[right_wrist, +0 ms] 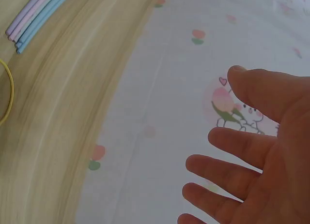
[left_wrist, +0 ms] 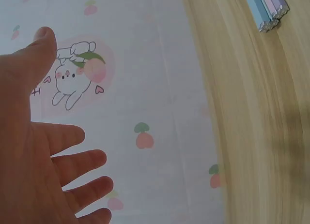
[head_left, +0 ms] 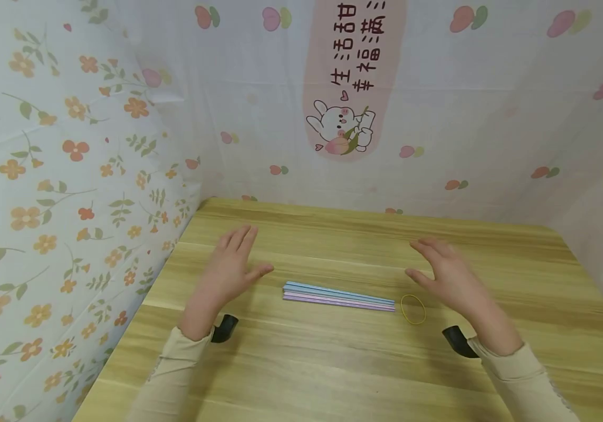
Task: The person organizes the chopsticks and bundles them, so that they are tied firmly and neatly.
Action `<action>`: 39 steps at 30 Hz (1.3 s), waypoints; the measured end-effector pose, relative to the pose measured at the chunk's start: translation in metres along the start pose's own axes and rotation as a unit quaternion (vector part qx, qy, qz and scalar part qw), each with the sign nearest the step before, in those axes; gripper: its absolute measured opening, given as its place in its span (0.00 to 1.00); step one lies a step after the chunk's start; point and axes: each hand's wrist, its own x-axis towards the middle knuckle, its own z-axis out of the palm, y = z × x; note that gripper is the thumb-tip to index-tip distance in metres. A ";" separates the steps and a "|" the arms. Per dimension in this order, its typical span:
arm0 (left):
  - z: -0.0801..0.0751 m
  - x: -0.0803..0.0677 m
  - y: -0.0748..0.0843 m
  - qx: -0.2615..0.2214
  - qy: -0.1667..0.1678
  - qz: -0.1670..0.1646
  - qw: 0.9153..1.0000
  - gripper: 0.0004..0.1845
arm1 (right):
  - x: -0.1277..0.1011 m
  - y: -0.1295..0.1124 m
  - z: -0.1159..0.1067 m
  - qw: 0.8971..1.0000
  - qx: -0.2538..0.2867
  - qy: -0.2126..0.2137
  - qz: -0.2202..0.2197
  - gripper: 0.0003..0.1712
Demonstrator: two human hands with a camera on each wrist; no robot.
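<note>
A bundle of slim pastel sticks (head_left: pixel 338 297), blue, pink and purple, lies side by side on the wooden table. In the left wrist view, the sticks (left_wrist: pixel 265 8) show silvery ends. Just right of them a thin yellow rubber band (head_left: pixel 402 310) lies flat in a loop. My left hand (head_left: pixel 227 271) hovers left of the sticks, fingers spread and holding nothing. On the other side, my right hand (head_left: pixel 453 280) is raised beyond the rubber band, its fingers apart and its palm bare. Neither hand touches the sticks or the band.
The wooden table (head_left: pixel 301 363) reaches back to a white cloth (head_left: pixel 259 117) printed with fruit and a rabbit. Another cloth (head_left: pixel 74 205), with orange flowers, hangs along the left edge. Black wrist mounts (head_left: pixel 459 341) stick out below both hands.
</note>
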 end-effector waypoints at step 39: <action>0.051 0.010 0.023 -0.064 -0.033 0.024 0.997 0.42 | -0.006 -0.004 0.048 0.996 0.036 -0.082 0.015 0.29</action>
